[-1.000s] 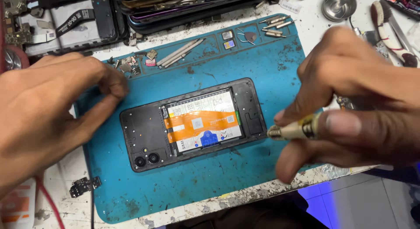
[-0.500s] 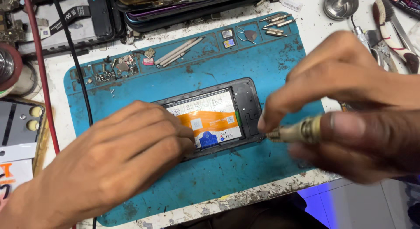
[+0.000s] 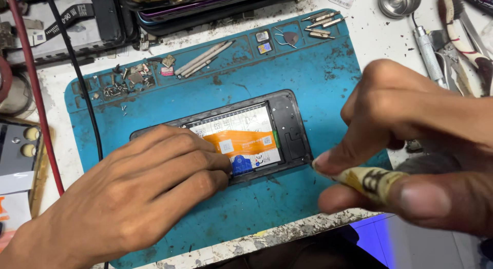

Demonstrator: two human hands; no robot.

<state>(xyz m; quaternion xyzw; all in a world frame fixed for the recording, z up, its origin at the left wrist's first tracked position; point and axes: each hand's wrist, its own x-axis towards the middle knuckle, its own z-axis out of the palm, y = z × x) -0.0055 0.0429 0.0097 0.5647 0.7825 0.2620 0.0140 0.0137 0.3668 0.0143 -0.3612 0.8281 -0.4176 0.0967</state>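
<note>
Left hand (image 3: 133, 197) flat on the phone (image 3: 241, 140), holding nothing; right hand (image 3: 411, 151) pinches a screwdriver (image 3: 367, 179) at its corner — a slip could gouge the orange flex (image 3: 239, 143).

We hold our left hand (image 3: 133, 197) palm down, reaching in from the lower left, fingers extended and pressed flat, fingertips together. Our right hand (image 3: 411, 145) enters from the right, thumb and index finger pinched closed, knuckles raised, wrist out of frame.
</note>
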